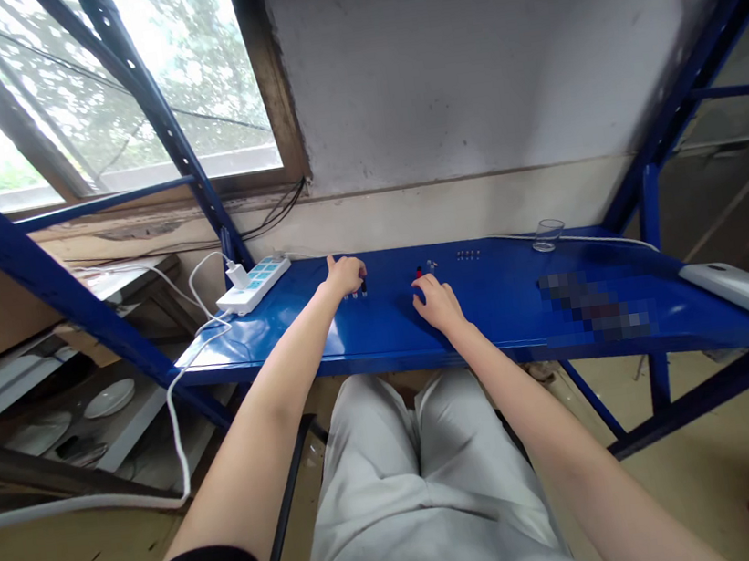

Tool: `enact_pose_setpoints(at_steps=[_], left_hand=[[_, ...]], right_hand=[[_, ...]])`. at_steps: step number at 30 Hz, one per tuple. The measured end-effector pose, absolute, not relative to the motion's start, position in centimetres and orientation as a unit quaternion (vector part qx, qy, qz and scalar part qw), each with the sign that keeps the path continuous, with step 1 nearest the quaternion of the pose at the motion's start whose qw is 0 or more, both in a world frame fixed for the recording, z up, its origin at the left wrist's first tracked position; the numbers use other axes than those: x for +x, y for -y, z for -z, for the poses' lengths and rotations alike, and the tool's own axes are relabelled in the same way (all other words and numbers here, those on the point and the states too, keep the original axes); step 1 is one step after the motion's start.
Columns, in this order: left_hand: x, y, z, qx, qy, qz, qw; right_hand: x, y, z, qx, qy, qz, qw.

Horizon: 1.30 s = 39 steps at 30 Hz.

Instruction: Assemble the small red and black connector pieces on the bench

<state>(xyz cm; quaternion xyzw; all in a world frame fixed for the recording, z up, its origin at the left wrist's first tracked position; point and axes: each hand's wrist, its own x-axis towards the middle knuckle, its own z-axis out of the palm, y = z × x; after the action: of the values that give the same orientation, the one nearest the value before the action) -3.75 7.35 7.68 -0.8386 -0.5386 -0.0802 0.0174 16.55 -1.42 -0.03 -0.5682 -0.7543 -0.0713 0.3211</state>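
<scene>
Head view: left hand (346,274) is over the back-left part of the blue table (381,330), fingers bent down at a row of small dark-and-silver pieces (365,289). Rightmost piece: long axis runs up-down in view, dark end away from the person, silver end toward the person. Can't tell standing from lying; the others are mostly covered. Can't tell if the left hand grips one.

Right hand (442,302): fingers curled, thumb apart from the index, low over the table. Can't tell if it's released or holding something. Red piece (418,271) just beyond its fingertips, small clear bits (431,265) beside that. Row of tiny pieces (469,255) further right, then glass cup (548,235). Power strip (255,285) at the table's left end.
</scene>
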Motion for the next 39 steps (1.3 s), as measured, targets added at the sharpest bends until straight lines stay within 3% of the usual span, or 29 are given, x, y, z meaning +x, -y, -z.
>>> enact_pose_setpoints(at_steps=[7, 12, 18, 26, 39], left_hand=[[-3.5, -6.6, -8.3, -0.841, 0.536, 0.071, 0.021], [-1.7, -4.8, -8.7, -0.858, 0.489, 0.154, 0.041], [1.8, -3.1, -6.7, -0.890, 0.428, 0.155, 0.025], [3.9, -3.3, -3.2, -0.876, 0.468, 0.115, -0.029], [6.4, -3.0, -2.0, -0.860, 0.485, 0.157, 0.021]], right_hand=[[16.8, 1.5, 0.0, -0.576, 0.729, 0.069, 0.362], [17.6, 1.4, 0.0, -0.613, 0.663, 0.053, 0.427], [18.4, 0.9, 0.5, -0.669, 0.581, 0.030, 0.463], [18.5, 0.5, 1.0, -0.691, 0.563, 0.007, 0.454], [18.5, -0.1, 1.9, -0.692, 0.598, 0.022, 0.403]])
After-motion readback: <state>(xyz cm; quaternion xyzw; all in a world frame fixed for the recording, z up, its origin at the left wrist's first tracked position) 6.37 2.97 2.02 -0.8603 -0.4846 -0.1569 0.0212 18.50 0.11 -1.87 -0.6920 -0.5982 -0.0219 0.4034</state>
